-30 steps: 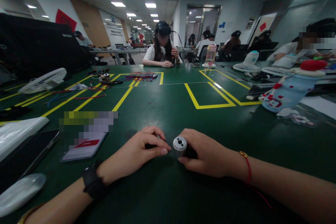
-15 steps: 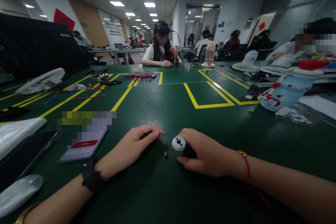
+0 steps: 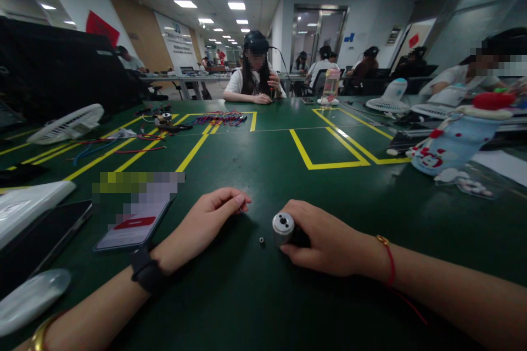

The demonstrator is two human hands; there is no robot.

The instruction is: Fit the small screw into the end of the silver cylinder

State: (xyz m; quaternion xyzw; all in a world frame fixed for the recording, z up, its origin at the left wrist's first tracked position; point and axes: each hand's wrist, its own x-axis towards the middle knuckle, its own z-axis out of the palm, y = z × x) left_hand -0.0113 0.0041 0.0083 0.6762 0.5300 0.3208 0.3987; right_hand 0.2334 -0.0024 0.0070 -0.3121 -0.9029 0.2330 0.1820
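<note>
My right hand [image 3: 319, 238] is wrapped around a silver cylindrical motor [image 3: 283, 225], which stands upright on the green table. Its round end faces up and shows dark holes and a centre opening. Just left of it lies a tiny metal cylinder [image 3: 261, 241] with a hole, touched by neither hand. My left hand [image 3: 218, 205] is farther left, its thumb and fingers pressed together above the table; whatever lies between the fingertips is too small to name.
A phone [image 3: 134, 219] and a mouse [image 3: 35, 299] lie left of my left arm. Coloured wires [image 3: 220, 119] are farther back. A blue bottle [image 3: 455, 140] stands at right, beside a small plastic bag [image 3: 469, 184]. Across the table sits a person [image 3: 253, 74].
My left hand has drawn its fingertips in, slightly left and away from the motor, and its thumb and fingers now close together. My right hand keeps hold of the motor.
</note>
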